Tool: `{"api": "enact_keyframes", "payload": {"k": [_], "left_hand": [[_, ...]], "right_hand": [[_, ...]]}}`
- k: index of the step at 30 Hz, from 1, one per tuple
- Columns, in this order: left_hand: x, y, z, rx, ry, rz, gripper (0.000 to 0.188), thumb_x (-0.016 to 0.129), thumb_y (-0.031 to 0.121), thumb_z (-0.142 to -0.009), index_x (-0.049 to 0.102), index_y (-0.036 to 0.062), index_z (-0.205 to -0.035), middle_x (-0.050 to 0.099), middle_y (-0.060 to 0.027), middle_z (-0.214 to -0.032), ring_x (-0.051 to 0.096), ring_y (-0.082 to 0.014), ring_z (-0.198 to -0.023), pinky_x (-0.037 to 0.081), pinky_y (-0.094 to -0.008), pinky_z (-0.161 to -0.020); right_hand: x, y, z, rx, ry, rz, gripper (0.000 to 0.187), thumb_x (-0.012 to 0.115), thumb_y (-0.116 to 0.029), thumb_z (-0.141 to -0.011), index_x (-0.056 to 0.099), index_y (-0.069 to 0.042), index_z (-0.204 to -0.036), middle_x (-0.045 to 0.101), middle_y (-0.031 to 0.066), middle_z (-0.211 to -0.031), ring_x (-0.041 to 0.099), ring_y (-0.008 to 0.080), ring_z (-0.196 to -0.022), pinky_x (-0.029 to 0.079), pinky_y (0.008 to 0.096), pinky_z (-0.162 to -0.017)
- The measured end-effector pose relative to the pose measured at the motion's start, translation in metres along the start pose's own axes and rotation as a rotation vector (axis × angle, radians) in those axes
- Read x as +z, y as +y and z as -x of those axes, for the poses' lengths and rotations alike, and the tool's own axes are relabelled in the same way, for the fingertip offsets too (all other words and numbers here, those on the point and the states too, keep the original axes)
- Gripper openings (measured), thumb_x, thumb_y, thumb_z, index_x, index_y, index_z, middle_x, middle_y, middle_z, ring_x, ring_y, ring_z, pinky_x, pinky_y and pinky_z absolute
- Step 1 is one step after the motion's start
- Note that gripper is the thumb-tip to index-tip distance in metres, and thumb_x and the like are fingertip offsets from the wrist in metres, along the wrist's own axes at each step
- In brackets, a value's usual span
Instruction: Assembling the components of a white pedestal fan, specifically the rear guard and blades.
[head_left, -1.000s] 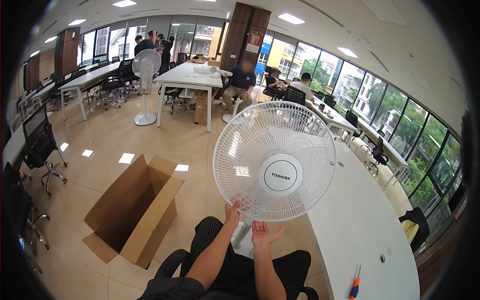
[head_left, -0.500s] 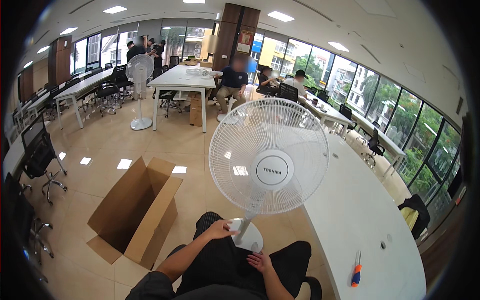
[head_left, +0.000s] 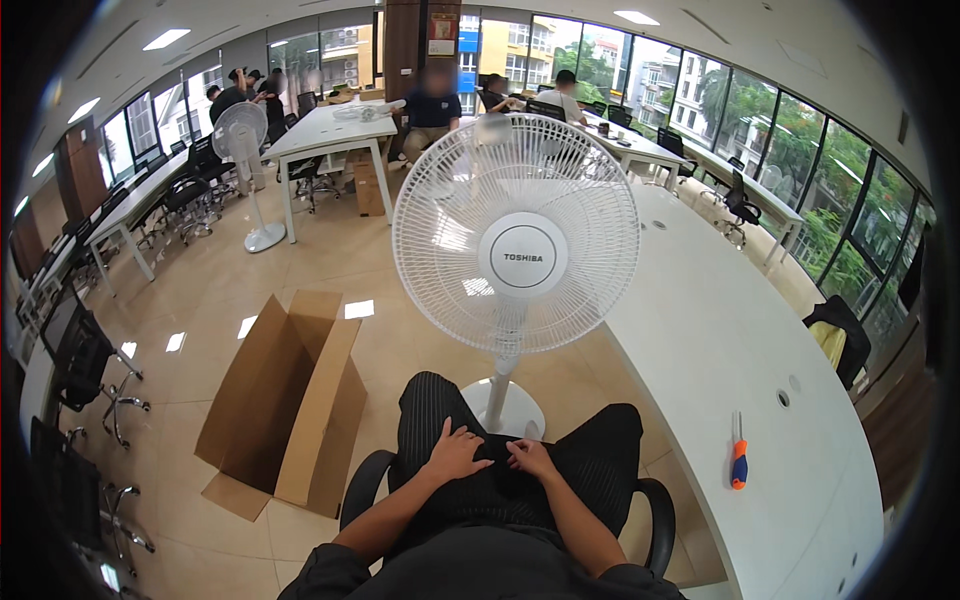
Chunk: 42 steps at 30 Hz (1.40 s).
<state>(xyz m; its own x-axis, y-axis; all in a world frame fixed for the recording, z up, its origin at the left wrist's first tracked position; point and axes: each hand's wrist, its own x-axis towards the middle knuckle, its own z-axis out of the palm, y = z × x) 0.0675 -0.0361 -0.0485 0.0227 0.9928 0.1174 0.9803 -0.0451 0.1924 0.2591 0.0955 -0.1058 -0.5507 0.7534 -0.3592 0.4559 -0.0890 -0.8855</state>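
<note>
As the white fan (head_left: 523, 257) is standing upright on the floor (head_left: 205, 300) before us, we are judging its guard (head_left: 450, 290) and pole (head_left: 499, 392) joined, and are not seeing whether anything remains. We are keeping the left hand (head_left: 458, 453) spread and the right hand (head_left: 532, 458) loosely curled, both apparently empty over the lap (head_left: 500, 492), having left the guard's lower rim since one second ago.

A white, round-caged pedestal fan (head_left: 520, 268) stands upright on the floor.
</note>
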Motion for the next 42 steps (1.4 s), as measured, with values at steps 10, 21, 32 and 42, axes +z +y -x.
{"api": "enact_keyframes", "payload": {"k": [10, 21, 32, 42], "left_hand": [[0.002, -0.003, -0.011, -0.001, -0.032, -0.008, 0.064, 0.060, 0.060, -0.085, 0.064, 0.0087, -0.122, 0.066, -0.0115, -0.119, 0.052, -0.0293, -0.124, 0.015, -0.0604, -0.115], [0.001, -0.003, -0.011, -0.007, -0.064, -0.026, 0.063, 0.060, 0.061, -0.083, 0.066, 0.0088, -0.120, 0.067, -0.0115, -0.115, 0.054, -0.0294, -0.122, 0.016, -0.0615, -0.114], [0.007, -0.003, -0.004, -0.004, -0.030, 0.025, 0.062, 0.059, 0.059, -0.085, 0.066, 0.0077, -0.119, 0.065, -0.0141, -0.117, 0.052, -0.0327, -0.123, 0.015, -0.0623, -0.114], [0.001, -0.003, -0.012, -0.031, -0.117, -0.007, 0.066, 0.057, 0.062, -0.086, 0.064, 0.0083, -0.123, 0.064, -0.0148, -0.121, 0.049, -0.0302, -0.128, 0.013, -0.0584, -0.116]], "right_hand": [[-0.002, -0.001, -0.013, 0.029, -0.027, 0.074, 0.046, 0.065, -0.038, -0.092, 0.063, 0.004, -0.113, 0.070, 0.0107, -0.078, 0.068, 0.0169, -0.062, 0.052, 0.0274, -0.055], [0.000, -0.001, -0.010, 0.045, -0.016, 0.054, 0.044, 0.064, -0.037, -0.092, 0.065, 0.003, -0.110, 0.071, 0.0114, -0.077, 0.068, 0.0176, -0.061, 0.053, 0.0293, -0.060], [0.003, 0.002, -0.007, -0.010, -0.014, 0.013, 0.041, 0.065, -0.034, -0.093, 0.063, 0.002, -0.112, 0.070, 0.0110, -0.077, 0.067, 0.0169, -0.060, 0.052, 0.0275, -0.054], [0.000, -0.003, -0.011, 0.008, -0.022, 0.049, 0.043, 0.065, -0.034, -0.093, 0.063, 0.003, -0.113, 0.070, 0.0117, -0.077, 0.068, 0.0177, -0.061, 0.053, 0.0279, -0.054]]}}
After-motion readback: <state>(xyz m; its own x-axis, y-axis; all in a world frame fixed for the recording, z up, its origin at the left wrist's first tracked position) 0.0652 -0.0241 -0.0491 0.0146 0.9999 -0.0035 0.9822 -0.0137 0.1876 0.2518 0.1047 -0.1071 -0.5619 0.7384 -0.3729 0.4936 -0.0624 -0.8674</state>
